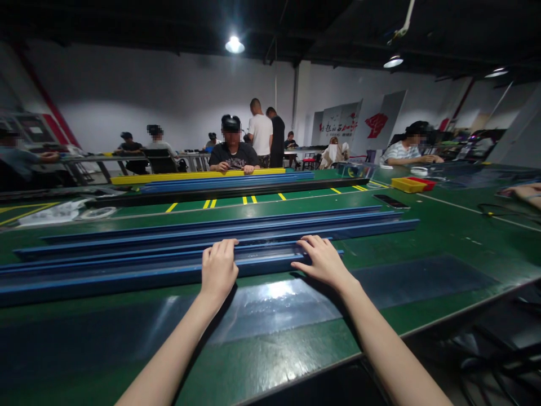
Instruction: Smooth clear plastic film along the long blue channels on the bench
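A long blue U-shaped channel (139, 283) lies lengthwise across the green table in front of me. My left hand (220, 268) is closed over it, its fingers reaching across to the far wall. Close to the channel's right end, my right hand (322, 258) grips it too, fingers over the far side and thumb at the near wall. Directly behind lie more blue channels (372, 226), roughly parallel. Under my forearms, a flat clear plastic strip (270, 307) stretches along the table and reflects the lamp.
The green table (456, 237) has its near edge below my arms. Farther back are a black rail (253, 187), a yellow rail (198, 176), a phone (391, 201), and yellow and red trays (408, 185). A person (234, 149) sits opposite; another person's arm (526, 193) rests at right.
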A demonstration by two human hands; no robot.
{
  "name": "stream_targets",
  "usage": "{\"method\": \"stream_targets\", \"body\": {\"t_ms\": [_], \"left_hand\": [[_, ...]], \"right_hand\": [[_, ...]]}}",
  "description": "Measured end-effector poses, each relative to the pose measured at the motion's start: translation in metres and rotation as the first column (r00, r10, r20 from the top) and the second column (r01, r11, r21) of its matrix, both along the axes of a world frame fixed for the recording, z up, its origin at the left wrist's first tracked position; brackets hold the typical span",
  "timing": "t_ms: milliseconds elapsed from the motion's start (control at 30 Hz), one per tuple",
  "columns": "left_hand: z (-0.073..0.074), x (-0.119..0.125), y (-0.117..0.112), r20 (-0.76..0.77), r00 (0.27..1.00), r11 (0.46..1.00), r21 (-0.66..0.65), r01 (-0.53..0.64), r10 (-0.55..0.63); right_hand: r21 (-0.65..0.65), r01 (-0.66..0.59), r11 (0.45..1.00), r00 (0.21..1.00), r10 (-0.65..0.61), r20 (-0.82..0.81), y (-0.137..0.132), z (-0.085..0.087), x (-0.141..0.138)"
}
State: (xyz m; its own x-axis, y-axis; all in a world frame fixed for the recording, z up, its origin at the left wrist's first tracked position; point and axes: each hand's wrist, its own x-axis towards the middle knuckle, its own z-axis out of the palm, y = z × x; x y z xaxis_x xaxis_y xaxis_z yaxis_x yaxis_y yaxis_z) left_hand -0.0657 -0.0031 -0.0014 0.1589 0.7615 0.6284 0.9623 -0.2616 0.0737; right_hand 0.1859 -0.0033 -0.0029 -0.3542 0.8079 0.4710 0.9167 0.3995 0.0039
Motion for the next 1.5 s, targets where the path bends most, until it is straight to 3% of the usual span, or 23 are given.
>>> {"method": "stream_targets", "body": {"t_ms": [167, 333, 500, 800, 1067, 1500], "left_hand": [[0.0, 0.004, -0.001, 0.005, 0.999, 0.999, 0.039, 0.033, -0.034], [-0.006, 0.015, -0.003, -0.074, 0.99, 0.993, 0.02, 0.12, -0.118], [-0.009, 0.019, -0.002, -0.082, 0.99, 0.994, -0.029, 0.109, -0.111], [-0.005, 0.017, -0.003, 0.017, 0.995, 0.991, -0.084, 0.102, -0.101], [-0.001, 0.012, -0.005, 0.003, 1.0, 0.998, -0.062, 0.003, -0.003], [-0.006, 0.019, -0.005, -0.029, 0.999, 0.999, -0.015, 0.041, -0.042]], "right_hand": [[0.011, -0.035, 0.999, 0.999, 0.035, 0.026, 0.0, -0.001, -0.004], [-0.011, -0.148, 0.989, 0.989, 0.148, 0.016, -0.001, -0.003, -0.009], [-0.037, -0.249, 0.968, 0.969, 0.249, -0.007, 0.0, -0.004, -0.011], [-0.007, -0.161, 0.987, 0.986, 0.161, -0.041, 0.002, -0.001, -0.002], [0.032, -0.05, 0.998, 0.999, 0.051, -0.01, 0.003, 0.0, 0.002], [-0.005, -0.233, 0.972, 0.972, 0.233, 0.011, 0.004, -0.004, -0.005]]}}
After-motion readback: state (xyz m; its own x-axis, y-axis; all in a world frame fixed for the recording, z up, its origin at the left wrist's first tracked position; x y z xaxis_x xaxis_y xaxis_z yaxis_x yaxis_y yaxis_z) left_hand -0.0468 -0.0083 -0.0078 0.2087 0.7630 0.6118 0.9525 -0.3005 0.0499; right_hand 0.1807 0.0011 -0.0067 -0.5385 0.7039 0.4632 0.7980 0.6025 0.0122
